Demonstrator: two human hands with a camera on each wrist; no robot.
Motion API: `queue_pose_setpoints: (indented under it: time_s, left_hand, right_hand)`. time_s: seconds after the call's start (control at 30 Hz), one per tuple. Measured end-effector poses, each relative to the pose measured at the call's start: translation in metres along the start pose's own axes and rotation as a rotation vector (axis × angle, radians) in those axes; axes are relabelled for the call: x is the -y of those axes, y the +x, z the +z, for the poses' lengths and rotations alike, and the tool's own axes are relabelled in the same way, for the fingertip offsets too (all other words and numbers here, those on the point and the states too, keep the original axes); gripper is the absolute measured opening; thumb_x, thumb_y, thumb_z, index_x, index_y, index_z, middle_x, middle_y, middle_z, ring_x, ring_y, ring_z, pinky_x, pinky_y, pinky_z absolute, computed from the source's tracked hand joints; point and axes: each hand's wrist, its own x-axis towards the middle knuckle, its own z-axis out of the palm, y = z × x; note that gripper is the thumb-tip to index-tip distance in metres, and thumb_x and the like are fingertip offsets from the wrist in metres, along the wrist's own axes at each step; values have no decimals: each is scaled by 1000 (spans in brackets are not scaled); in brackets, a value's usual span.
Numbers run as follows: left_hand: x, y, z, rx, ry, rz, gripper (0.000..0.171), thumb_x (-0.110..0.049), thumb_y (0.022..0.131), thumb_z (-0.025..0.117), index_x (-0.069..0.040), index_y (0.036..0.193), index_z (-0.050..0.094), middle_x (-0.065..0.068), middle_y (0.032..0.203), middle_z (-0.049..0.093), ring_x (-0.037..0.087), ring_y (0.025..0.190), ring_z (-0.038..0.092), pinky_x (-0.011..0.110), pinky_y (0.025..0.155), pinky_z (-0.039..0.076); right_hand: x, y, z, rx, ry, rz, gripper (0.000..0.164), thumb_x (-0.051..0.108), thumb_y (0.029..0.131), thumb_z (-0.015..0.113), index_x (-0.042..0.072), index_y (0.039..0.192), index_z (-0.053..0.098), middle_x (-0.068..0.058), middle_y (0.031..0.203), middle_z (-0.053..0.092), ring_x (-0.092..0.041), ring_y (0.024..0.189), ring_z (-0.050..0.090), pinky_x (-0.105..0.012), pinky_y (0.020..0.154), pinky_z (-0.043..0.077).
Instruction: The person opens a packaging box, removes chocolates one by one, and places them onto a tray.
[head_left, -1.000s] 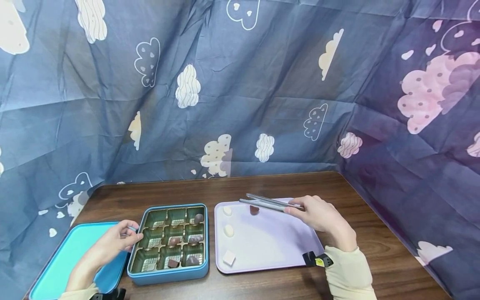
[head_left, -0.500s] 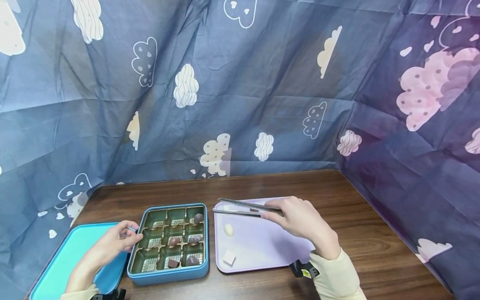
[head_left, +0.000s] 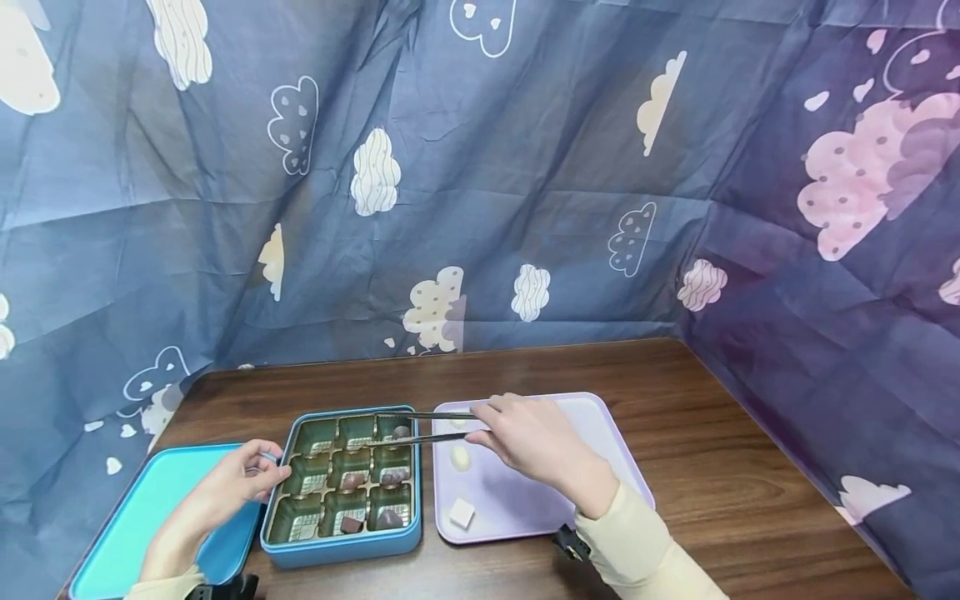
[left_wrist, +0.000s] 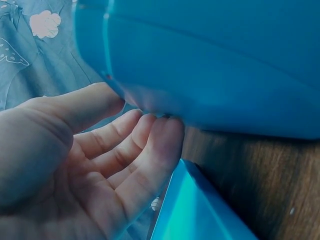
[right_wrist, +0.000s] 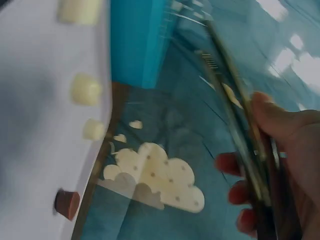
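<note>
My left hand (head_left: 238, 475) touches the left side of a blue box (head_left: 345, 554), thumb and fingertips against its wall in the left wrist view. The box has a gold insert of square compartments; several hold dark chocolates, among them a square one (head_left: 351, 525) and a brown one (head_left: 352, 480). Metal tongs (head_left: 442, 437) are gripped in my right hand (head_left: 536, 446), with their arms reaching left over the box's back right compartments. Their tips stand apart, and nothing shows between them in the right wrist view (right_wrist: 212, 60).
On the lilac tray (head_left: 600, 433) lie a white square piece (head_left: 461, 513), cream pieces (head_left: 461, 457) and a brown chocolate (right_wrist: 67, 204), which my right hand hides in the head view. A turquoise lid (head_left: 142, 517) lies left of the box. Patterned cloth (head_left: 480, 208) hangs behind the table.
My right hand has moved left with the tongs, from above the tray's back until the tips hang over the box. The left hand stays at the box's side.
</note>
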Motion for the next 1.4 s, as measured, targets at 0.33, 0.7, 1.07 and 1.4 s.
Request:
queue_pose_setpoints:
  time_s: [0.33, 0.7, 1.07, 1.4]
  left_hand:
    - [1, 2, 2, -17, 1, 16, 39, -15, 94, 67, 7, 116, 45, 10, 89, 53, 21, 76, 58, 34, 67, 54]
    - [1, 3, 0, -16, -1, 52, 36, -12, 94, 66, 9, 114, 44, 8, 86, 53, 20, 72, 57, 33, 64, 53]
    - [0, 2, 2, -17, -1, 21, 37, -13, 94, 66, 8, 115, 44, 10, 87, 53, 22, 74, 58, 34, 66, 54]
    - [0, 1, 2, -16, 9, 14, 37, -14, 94, 66, 7, 116, 44, 10, 88, 54, 22, 74, 59, 34, 66, 53]
  right_hand:
    - [18, 38, 7, 57, -255, -239, 30, 49, 95, 58, 21, 100, 67, 7, 82, 62, -13, 71, 60, -27, 47, 41]
    - [38, 75, -12, 195, -307, -323, 30, 51, 93, 59, 24, 83, 69, 7, 71, 61, -13, 62, 59, -29, 43, 40]
    - [63, 101, -8, 319, -317, -337, 29, 41, 94, 60, 32, 68, 69, 12, 66, 63, -7, 49, 51, -29, 41, 40]
    - [95, 129, -20, 543, -379, -300, 29, 24, 98, 52, 36, 80, 71, 15, 82, 67, -6, 57, 54, -29, 51, 47]
